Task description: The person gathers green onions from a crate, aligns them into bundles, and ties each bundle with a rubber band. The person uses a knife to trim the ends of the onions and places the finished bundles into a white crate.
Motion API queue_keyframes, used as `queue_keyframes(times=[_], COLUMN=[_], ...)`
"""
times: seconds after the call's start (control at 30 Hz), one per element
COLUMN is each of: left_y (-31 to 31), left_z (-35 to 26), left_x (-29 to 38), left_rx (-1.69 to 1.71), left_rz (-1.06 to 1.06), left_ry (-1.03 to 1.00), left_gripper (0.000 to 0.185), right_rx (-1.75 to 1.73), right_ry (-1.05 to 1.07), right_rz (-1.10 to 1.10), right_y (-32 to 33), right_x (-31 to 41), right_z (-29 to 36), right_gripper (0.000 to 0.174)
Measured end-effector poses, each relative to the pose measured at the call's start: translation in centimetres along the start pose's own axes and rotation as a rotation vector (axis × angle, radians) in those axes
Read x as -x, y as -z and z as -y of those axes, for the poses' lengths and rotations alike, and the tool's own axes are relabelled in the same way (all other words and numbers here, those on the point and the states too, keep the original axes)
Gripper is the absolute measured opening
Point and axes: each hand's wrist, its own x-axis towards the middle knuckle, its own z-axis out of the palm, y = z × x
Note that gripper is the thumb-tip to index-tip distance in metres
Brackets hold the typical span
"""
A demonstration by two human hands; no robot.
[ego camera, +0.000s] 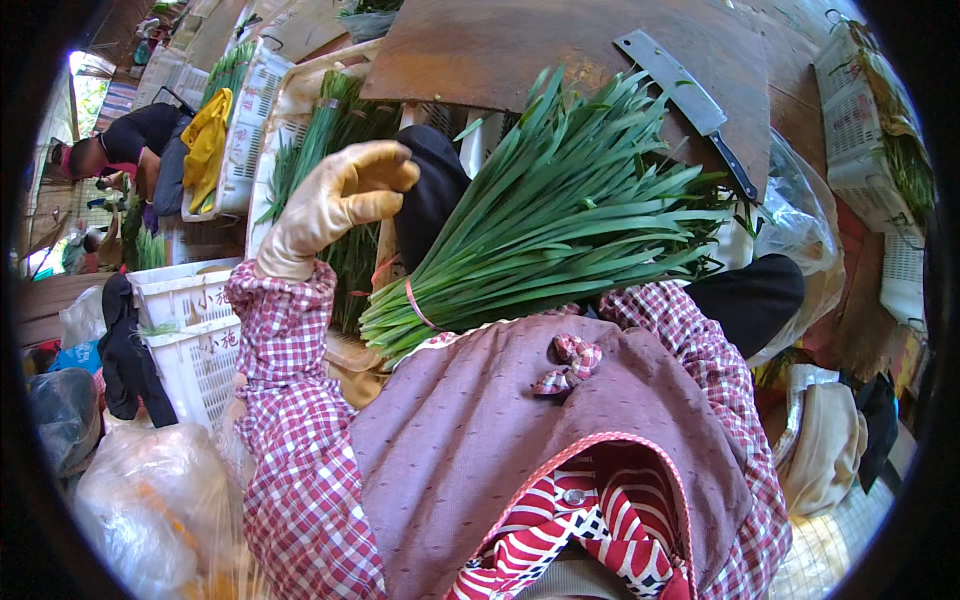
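Note:
A large bundle of green garlic chives (540,217) lies across my lap, leaf tips fanned out to the upper right. A pink band (418,304) circles it near the pale cut ends. My left hand (337,195), in a cream rubber glove, is raised to the left of the bundle. Its fingers curve with a gap to the thumb, and it holds nothing. My right hand is out of sight; the right checked sleeve (675,337) runs in under the leaves. Past the leaf tips, a cleaver (682,90) with a black handle rests on a brown board (480,52).
Tied chive bunches (330,112) fill a white crate (262,157) beyond my left hand. More white crates (191,337) stand at left and another crate (855,127) at right. Clear plastic (795,210) hangs beside the board. A person (135,146) bends over at far left.

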Motion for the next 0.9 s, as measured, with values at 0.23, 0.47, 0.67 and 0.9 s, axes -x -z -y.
queue_keyframes(times=[0.23, 0.47, 0.67, 0.9], left_y=[-1.6, -6.5, -8.6, -5.0], left_z=[5.8, 6.4, 8.5, 4.4], left_x=[-3.9, -5.0, -6.8, -10.2], left_rx=[-0.124, 0.261, 0.607, 0.932], left_rz=[0.538, 0.664, 0.815, 0.374], left_ry=[0.179, 0.149, 0.144, -0.09], left_gripper=[0.075, 0.104, 0.092, 0.056], right_rx=[0.404, 0.856, 1.259, 1.368], right_ry=[0.093, 0.246, 0.444, 0.77], right_rz=[0.015, 0.075, 0.139, 0.144], right_y=[-3.2, -5.5, -7.9, -8.3], right_x=[0.9, 1.4, 1.0, -5.4], right_z=[4.4, 6.5, 8.5, 17.8], right_gripper=[0.032, 0.033, 0.034, 0.035])
